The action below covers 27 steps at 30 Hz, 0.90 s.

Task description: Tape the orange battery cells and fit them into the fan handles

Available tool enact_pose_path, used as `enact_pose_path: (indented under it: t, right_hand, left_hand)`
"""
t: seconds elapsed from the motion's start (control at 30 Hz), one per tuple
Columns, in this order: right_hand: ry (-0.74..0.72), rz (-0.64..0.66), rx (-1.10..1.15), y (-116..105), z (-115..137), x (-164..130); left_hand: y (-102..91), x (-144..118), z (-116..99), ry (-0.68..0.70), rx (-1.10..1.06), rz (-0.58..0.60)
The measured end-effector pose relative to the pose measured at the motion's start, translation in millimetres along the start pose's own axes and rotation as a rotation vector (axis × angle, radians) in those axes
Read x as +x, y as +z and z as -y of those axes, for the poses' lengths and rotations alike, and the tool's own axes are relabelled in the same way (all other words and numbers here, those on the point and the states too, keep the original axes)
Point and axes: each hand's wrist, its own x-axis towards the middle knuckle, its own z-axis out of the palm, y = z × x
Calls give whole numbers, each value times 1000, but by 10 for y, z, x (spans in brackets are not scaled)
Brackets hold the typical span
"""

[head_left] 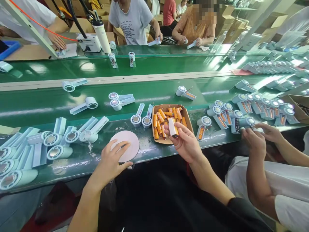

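My right hand (187,143) pinches an orange cylindrical battery (173,128) with a white strip along its side. It is held up in front of a cardboard box (190,124) filled with similar orange batteries (161,117). My left hand (112,161) hovers with fingers apart at a round white disc (131,145) lying near the bench edge. Its fingertips overlap the disc in view; whether they touch it I cannot tell. Two pale blue fan housings (135,120) with open handles lie between the disc and the box.
Many pale blue fan housings (60,151) pile up at the left. Housings with orange batteries in them (218,117) stand at the right, beside a co-worker's hands (256,137). Several people sit across the green conveyor (149,69). A white bottle-like container (102,38) stands at the far side.
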Motion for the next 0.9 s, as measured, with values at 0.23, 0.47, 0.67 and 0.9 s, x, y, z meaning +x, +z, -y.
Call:
enact_pose_path:
  t: [0.23, 0.47, 0.67, 0.9]
  right_hand:
    - [-72, -33, -27, 30, -25, 201]
    - [-461, -163, -567, -245, 374, 397]
    - [-471, -174, -553, -545, 770, 918]
    - [-376, -110, -664, -670, 854, 2016]
  left_hand:
    - [-27, 1121, -240, -135, 72, 4]
    - [-189, 1946, -111, -143, 257, 470]
    - [-291, 2958, 17, 139, 267, 540]
    - [271, 4012, -247, 314, 211, 510]
